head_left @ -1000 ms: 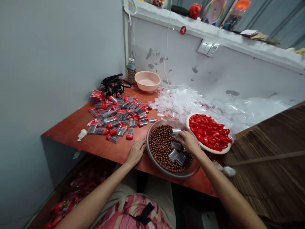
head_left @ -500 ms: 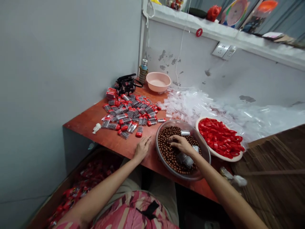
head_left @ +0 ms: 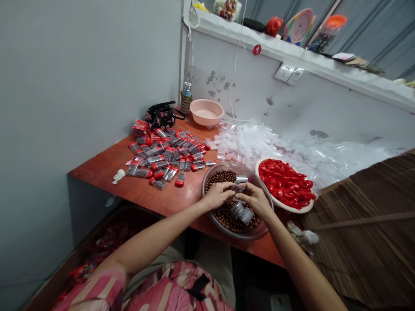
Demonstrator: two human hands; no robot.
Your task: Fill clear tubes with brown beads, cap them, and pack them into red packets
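Over a metal bowl [head_left: 205, 183] of round brown beads [head_left: 222, 176], my left hand [head_left: 218, 194] and my right hand [head_left: 256, 199] meet. Their fingers are closed on one small clear plastic container [head_left: 238, 188], held between them; what is inside it is hard to make out. Lying on the beads just below the fingers are a few more clear containers [head_left: 242, 213]. Another clear container [head_left: 241, 178] rests on the beads behind my hands.
Beside the bowl stands a pale basin [head_left: 257, 168] of red plastic caps [head_left: 285, 183]. Filled red-capped containers [head_left: 168, 151] cover the table's left. Clear empties [head_left: 253, 140] pile along the wall. A pink basin [head_left: 206, 113] is at the back, stacked cardboard [head_left: 366, 216] at right.
My left hand has moved from the table edge to over the bowl. My right hand has lifted off the beads, and both now hold a clear container. The view has shifted slightly right.
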